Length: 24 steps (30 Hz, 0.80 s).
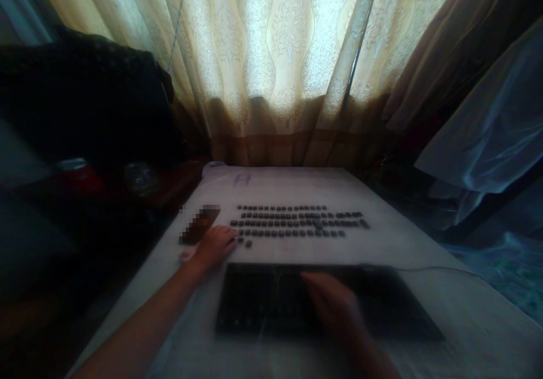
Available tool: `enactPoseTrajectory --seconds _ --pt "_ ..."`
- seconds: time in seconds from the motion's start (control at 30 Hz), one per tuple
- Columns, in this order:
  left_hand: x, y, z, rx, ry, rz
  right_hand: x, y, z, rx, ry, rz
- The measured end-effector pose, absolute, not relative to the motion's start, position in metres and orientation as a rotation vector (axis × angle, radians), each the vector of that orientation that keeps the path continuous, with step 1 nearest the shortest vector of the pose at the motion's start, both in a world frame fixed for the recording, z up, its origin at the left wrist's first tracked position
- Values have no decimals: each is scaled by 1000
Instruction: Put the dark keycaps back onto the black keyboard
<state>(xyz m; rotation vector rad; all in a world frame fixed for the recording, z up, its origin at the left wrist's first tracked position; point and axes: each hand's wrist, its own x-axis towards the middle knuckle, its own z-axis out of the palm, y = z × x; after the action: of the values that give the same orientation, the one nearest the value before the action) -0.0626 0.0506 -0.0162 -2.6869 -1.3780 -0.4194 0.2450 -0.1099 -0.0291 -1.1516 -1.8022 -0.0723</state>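
Rows of small dark keycaps [288,224] lie spread across the white-covered table. My left hand [217,243] is at the left end of the lower rows, its fingers bent together with the tips at a keycap that they largely hide. Nearer to me lies a black keyboard [263,294], dark and blurred, so single key positions hardly show. Over its middle is my right hand [333,300], smeared by motion, fingers pointing left; whether it holds anything is hidden. Two loose keycaps [248,244] sit just below the rows, right of my left hand.
Left of my left hand lies a dark, partly pixelated flat object [201,223]. A cable [428,268] runs right from the keyboard. Beyond the table's far edge hangs a patterned curtain [288,56]. White cloth [487,124] hangs at the right; a clear container [141,178] stands left.
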Motion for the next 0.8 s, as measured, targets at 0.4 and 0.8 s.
enactPoseTrajectory --seconds 0.4,0.8 --pt "-52 51 -7 -2712 -1282 -402 246 -110 -28 -1132 -1810 -83" --pt "-50 48 -8 -2697 -1252 -403 246 -110 -29 -1154 -1800 -62"
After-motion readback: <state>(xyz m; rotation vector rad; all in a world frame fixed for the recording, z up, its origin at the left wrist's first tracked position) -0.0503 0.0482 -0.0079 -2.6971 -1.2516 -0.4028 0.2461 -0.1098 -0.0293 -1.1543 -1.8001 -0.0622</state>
